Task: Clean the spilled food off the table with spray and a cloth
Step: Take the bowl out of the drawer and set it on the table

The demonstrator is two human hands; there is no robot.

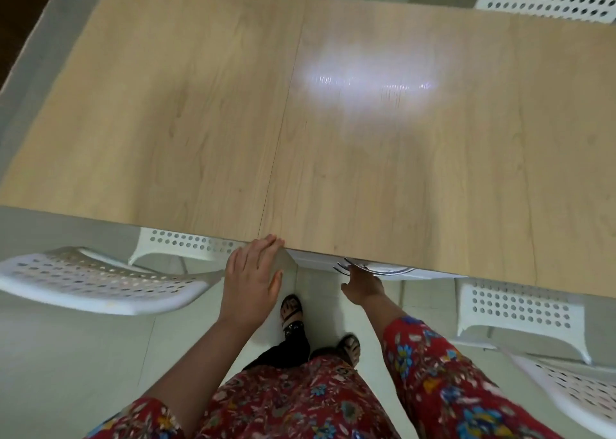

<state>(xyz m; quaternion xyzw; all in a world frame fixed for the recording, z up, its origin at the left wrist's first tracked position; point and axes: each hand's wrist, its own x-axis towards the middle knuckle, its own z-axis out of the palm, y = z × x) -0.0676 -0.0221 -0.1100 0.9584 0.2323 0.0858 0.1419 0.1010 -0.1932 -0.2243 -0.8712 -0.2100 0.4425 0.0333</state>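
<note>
wooden table [366,172]: left hand [253,282] flat, fingers straight, tips on its near edge by the centre seam [283,138]. right hand [361,287] just below that edge, fingers reaching a round white rimmed dish [390,269] tucked under it; grip can't tell. white perforated chairs [100,285] flank the standing gap at the near edge, two more at the far edge. glare patch [366,81] on the tabletop right of the seam

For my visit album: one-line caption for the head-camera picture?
A person's left hand touches the near edge of the wooden table, right hand reaching beneath it, white perforated chairs around.
</note>
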